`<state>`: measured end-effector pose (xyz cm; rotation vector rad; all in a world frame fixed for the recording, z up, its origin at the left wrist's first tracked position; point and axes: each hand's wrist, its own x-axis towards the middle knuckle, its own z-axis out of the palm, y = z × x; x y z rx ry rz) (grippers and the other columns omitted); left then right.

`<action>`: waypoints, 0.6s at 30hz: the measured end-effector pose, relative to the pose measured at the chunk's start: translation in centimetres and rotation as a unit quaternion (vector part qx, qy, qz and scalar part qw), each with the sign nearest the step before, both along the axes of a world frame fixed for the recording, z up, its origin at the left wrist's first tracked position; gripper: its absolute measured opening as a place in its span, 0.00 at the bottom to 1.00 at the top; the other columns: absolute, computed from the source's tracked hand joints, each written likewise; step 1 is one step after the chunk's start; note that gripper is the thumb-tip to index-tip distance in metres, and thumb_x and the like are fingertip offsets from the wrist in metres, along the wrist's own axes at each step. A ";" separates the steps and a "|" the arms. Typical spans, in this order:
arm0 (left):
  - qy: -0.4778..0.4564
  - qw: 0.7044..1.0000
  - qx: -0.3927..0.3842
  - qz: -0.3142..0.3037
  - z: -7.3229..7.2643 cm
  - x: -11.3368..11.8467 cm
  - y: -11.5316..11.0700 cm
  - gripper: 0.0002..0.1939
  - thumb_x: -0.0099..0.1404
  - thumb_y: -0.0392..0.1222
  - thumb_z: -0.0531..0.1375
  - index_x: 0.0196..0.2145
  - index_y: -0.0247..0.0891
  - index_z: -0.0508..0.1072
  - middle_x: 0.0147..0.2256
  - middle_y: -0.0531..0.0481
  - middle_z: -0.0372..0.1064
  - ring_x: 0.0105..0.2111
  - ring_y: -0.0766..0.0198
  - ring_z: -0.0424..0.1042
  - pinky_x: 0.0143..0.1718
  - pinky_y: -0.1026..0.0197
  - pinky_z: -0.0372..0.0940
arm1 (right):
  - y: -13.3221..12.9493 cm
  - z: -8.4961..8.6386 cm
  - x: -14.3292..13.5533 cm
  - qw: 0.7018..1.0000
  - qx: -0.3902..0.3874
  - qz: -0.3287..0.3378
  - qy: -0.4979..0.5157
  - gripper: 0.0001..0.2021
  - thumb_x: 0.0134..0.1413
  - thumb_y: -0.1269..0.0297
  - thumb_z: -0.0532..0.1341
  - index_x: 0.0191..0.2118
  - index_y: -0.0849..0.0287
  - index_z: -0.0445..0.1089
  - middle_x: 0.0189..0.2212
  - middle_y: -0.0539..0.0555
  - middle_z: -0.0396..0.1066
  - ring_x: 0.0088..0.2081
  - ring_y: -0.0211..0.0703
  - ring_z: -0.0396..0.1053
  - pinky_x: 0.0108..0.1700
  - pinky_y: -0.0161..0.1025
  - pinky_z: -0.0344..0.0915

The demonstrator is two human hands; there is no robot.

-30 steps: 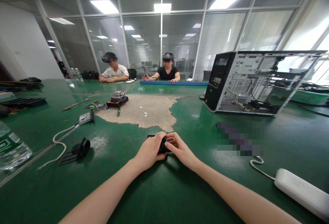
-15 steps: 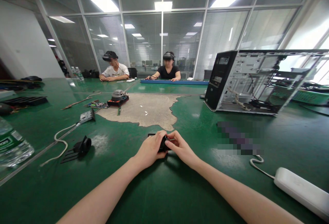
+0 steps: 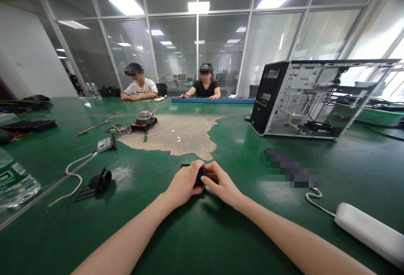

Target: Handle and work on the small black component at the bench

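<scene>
My left hand is wrapped over a small black part, whose exact kind I cannot make out because my fingers cover most of it. From the right, the thumb and forefinger of my right hand grip the same part's edge. A bit of red shows in the gap between those fingers, possibly thin wire. Both hands are just above the green tabletop. To their left lies a black plastic piece with a round end and flat prongs.
An opened computer case stands back right. A white power strip lies front right, a water bottle at the left edge. A heatsink with fan sits beyond a bare tabletop patch. Two people sit across the table.
My right thumb and forefinger have spread slightly apart at the part's edge, showing more of the red bit. My left hand keeps its hold. The view has shifted slightly.
</scene>
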<state>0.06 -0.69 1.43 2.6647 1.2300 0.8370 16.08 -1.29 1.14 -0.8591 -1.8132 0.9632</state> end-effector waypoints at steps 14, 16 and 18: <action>-0.001 1.000 -0.001 0.001 -0.3 -0.1 0.2 0.33 0.48 0.33 0.59 0.50 0.41 0.49 0.47 0.46 0.58 0.42 0.55 0.64 0.40 0.54 0.61 | 0.3 -0.2 -0.1 0.999 -0.036 0.003 -0.007 0.09 0.49 0.65 0.57 0.38 0.58 0.58 0.35 0.52 0.62 0.39 0.40 0.63 0.39 0.39 0.65; 0.001 1.000 0.000 0.002 -0.3 0.0 0.1 0.33 0.48 0.32 0.59 0.50 0.41 0.49 0.47 0.46 0.58 0.41 0.55 0.64 0.40 0.54 0.61 | 0.2 -0.1 -0.1 1.000 -0.024 0.011 0.003 0.10 0.48 0.66 0.58 0.37 0.57 0.58 0.36 0.51 0.61 0.40 0.40 0.63 0.41 0.39 0.64; 0.000 1.000 0.004 0.002 -0.3 0.0 0.1 0.32 0.49 0.33 0.59 0.50 0.41 0.50 0.46 0.46 0.58 0.41 0.55 0.65 0.39 0.54 0.61 | 0.2 -0.2 -0.1 0.999 -0.032 0.013 0.012 0.09 0.49 0.65 0.57 0.36 0.57 0.57 0.34 0.50 0.61 0.39 0.39 0.63 0.40 0.38 0.64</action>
